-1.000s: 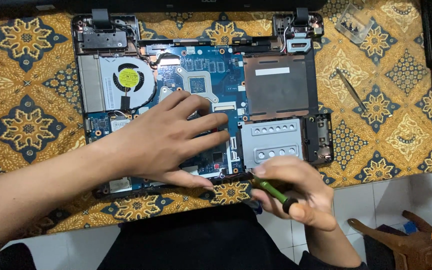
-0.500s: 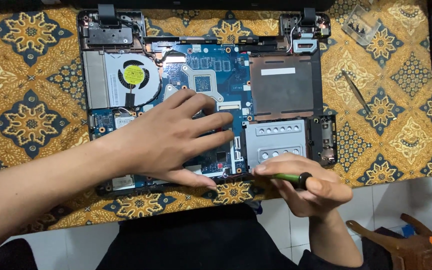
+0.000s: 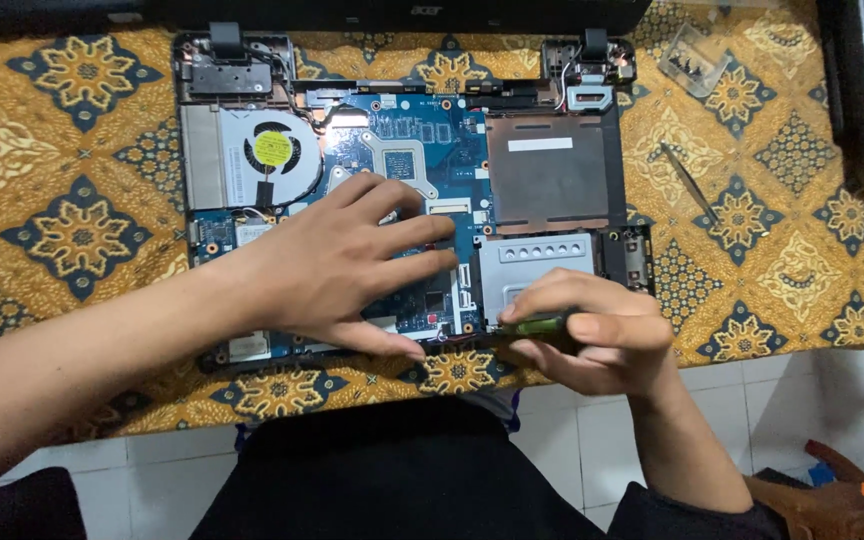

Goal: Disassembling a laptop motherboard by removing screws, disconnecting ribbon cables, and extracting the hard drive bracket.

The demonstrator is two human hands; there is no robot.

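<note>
Two hands on the job, and I'm watching both from up here. My left hand lies spread flat, fingers open, on the blue motherboard of the opened laptop, pinning it to the bench under its patterned gold cloth. My right hand is closed round a green-handled screwdriver, lying almost level, its tip aimed left at the front edge of the chassis, just below the silver drive bay. I read this as working a screw or catch on that near edge (the tip itself is hidden under my fingers, so I can't say which). The cooling fan sits untouched at upper left; tweezers lie well apart on the cloth. Next, I'd judge, calls for steady pressure from the left and a slow, controlled turn from the right.
</note>
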